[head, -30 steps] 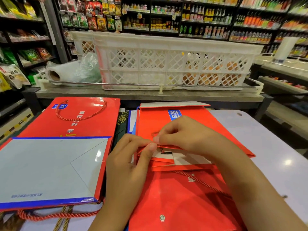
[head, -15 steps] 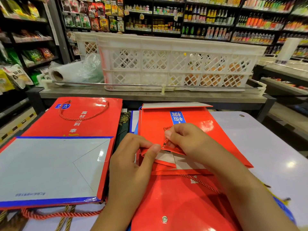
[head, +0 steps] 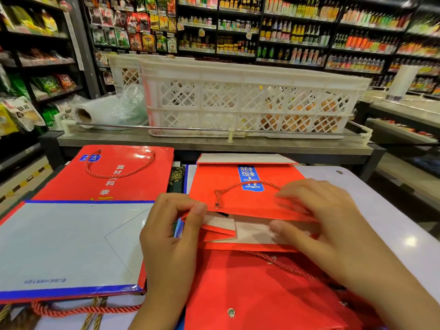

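The red bag's (head: 240, 202) edge, pinched by the left hand (head: 171, 234), should be held flat while the cord (head: 238, 185) is seated by the right hand (head: 328, 225), whose grip is blurred beyond telling.

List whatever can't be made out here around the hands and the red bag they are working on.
All in the head view:
- The right hand: fingers motion-blurred; whether they grip the red bag is unclear.
- The rope handle: its right end is hidden behind the right hand.
- The bag's opening: partly covered by the left hand, which pinches its edge.
- The white crate: orange contents screened by lattice.
- The lower red bag: cut off by the bottom edge.
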`<move>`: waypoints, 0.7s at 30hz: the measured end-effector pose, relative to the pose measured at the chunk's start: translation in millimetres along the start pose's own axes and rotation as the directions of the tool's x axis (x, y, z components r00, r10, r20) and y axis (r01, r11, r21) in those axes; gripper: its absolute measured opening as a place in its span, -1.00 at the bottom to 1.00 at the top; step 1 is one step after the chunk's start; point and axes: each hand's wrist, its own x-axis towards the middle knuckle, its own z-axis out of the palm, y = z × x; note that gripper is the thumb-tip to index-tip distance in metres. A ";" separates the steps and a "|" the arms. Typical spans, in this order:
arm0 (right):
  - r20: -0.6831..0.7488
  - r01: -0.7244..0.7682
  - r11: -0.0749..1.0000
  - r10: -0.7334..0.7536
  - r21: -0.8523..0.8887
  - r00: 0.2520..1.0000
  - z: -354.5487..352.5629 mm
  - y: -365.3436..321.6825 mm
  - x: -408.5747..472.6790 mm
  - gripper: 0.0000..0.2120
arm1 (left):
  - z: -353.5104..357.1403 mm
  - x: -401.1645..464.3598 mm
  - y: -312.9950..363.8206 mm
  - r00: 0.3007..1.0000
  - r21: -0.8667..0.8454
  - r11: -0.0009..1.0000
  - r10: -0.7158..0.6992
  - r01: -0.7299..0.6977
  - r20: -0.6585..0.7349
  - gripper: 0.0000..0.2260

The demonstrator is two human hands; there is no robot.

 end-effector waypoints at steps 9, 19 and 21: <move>0.116 -0.663 0.555 0.717 0.501 0.688 -14.4 9.7 -25.7 -0.62 | -2.0 1.2 1.5 0.996 -0.060 0.997 -0.044 0.039 -0.074 -0.78; 0.195 -0.401 0.142 0.699 0.905 0.688 -15.5 6.1 -19.0 -0.82 | -13.5 7.8 20.9 0.989 0.074 0.997 -0.007 -0.004 0.150 -0.88; 0.160 -0.368 0.160 0.695 0.916 0.701 -16.4 -1.4 -16.2 -0.83 | -11.0 13.2 41.0 0.961 0.159 0.977 0.098 -0.142 0.257 -0.84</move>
